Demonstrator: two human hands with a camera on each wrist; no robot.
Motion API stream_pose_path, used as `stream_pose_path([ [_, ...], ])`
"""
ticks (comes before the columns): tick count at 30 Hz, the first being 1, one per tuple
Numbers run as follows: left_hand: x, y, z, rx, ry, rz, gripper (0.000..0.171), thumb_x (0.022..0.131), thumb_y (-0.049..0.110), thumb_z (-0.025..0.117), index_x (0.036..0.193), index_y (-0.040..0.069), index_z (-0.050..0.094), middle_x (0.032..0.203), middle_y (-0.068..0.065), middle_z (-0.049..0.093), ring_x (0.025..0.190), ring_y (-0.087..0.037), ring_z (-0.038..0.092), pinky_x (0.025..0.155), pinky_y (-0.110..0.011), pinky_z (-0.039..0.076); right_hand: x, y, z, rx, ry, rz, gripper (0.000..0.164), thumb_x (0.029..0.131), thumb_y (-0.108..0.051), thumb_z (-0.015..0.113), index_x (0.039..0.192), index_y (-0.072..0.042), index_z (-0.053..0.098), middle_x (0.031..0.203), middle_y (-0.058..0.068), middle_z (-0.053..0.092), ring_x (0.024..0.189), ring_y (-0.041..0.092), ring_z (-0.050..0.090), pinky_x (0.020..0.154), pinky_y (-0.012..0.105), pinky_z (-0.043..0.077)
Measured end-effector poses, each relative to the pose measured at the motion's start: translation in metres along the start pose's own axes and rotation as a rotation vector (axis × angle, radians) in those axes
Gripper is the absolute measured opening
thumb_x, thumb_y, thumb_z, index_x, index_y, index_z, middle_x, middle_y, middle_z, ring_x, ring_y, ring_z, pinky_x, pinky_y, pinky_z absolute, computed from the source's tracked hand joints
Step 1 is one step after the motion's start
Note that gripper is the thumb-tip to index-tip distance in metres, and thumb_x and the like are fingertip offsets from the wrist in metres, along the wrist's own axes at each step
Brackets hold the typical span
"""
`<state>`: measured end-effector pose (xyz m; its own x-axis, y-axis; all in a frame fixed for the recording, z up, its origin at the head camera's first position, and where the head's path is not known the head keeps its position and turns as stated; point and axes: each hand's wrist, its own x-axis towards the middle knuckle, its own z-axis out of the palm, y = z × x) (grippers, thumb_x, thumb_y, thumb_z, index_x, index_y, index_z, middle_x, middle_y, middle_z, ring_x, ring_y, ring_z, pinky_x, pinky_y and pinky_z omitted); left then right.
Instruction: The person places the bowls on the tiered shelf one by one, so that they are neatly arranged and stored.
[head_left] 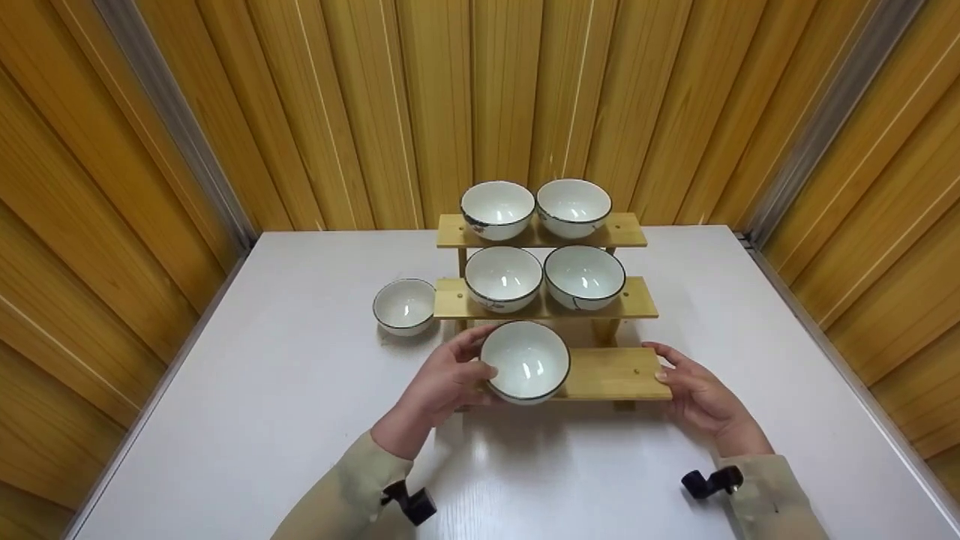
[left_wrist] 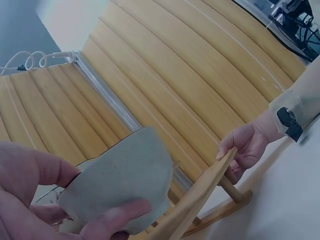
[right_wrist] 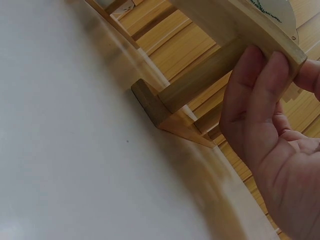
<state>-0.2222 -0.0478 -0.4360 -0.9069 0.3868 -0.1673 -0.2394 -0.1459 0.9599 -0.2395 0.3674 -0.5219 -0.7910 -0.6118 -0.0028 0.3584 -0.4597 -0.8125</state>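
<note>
In the head view a white bowl with a dark rim point(head_left: 526, 360) is at the left end of the lowest step of a three-tier wooden stand point(head_left: 609, 373). My left hand point(head_left: 448, 379) grips its left side, thumb at the rim; the left wrist view shows fingers point(left_wrist: 117, 217) against the bowl's outside point(left_wrist: 125, 175). Whether the bowl touches the board I cannot tell. My right hand point(head_left: 701, 396) pinches the right end of that lowest board point(right_wrist: 277, 32), with fingertips point(right_wrist: 272, 75) on its underside in the right wrist view.
Two bowls point(head_left: 498, 210) stand on the top step and two more point(head_left: 504, 277) on the middle step. A smaller-looking bowl point(head_left: 405, 307) sits on the white table point(head_left: 300, 375) left of the stand. Wood-patterned walls point(head_left: 435, 97) enclose the back and sides.
</note>
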Motion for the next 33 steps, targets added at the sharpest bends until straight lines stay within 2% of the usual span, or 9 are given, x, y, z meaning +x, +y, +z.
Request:
stream_pose_path([
  [7,0.022,-0.007,0.032,-0.049,-0.022,-0.014,0.073,0.083,-0.014,0.060,0.151,0.010,0.050,0.157,-0.019,0.045,0.121,-0.035,0.058,0.084,-0.058,0.063,-0.001,-0.001,0.001,0.044,-0.016,0.015,0.051,0.106,0.009,0.022,0.147,-0.017,0.037,0.140,0.007,0.061,0.119,0.022,0.068,0.097,0.030,0.061],
  [13,0.038,-0.013,0.058,-0.083,-0.030,-0.039,0.071,0.083,-0.019,0.060,0.146,0.012,0.056,0.151,-0.018,0.052,0.119,-0.036,0.060,0.084,-0.060,0.063,-0.002,-0.001,0.001,0.036,-0.031,0.007,0.052,0.106,0.009,0.021,0.148,-0.017,0.038,0.139,0.007,0.062,0.118,0.021,0.068,0.098,0.030,0.061],
  [17,0.045,-0.017,0.070,-0.081,-0.047,-0.033,0.071,0.082,-0.018,0.060,0.147,0.011,0.055,0.144,-0.019,0.055,0.116,-0.033,0.061,0.083,-0.059,0.063,-0.001,0.000,0.000,0.036,-0.063,-0.003,0.053,0.106,0.009,0.018,0.148,-0.016,0.038,0.136,0.007,0.063,0.117,0.021,0.069,0.098,0.030,0.061],
  [25,0.053,-0.021,0.080,-0.069,-0.048,-0.020,0.072,0.084,-0.016,0.060,0.149,0.012,0.052,0.141,-0.017,0.056,0.116,-0.030,0.060,0.083,-0.054,0.065,0.000,0.000,-0.002,0.105,-0.123,0.000,0.055,0.106,0.008,0.013,0.147,-0.016,0.040,0.137,0.009,0.063,0.122,0.022,0.067,0.105,0.032,0.058],
  [33,0.055,-0.021,0.082,-0.087,-0.047,-0.052,0.069,0.089,-0.012,0.064,0.151,0.015,0.051,0.145,-0.019,0.051,0.119,-0.034,0.061,0.087,-0.055,0.063,0.001,0.001,-0.002,0.090,-0.093,-0.008,0.053,0.107,0.008,0.015,0.146,-0.016,0.041,0.138,0.009,0.064,0.122,0.022,0.067,0.104,0.031,0.058],
])
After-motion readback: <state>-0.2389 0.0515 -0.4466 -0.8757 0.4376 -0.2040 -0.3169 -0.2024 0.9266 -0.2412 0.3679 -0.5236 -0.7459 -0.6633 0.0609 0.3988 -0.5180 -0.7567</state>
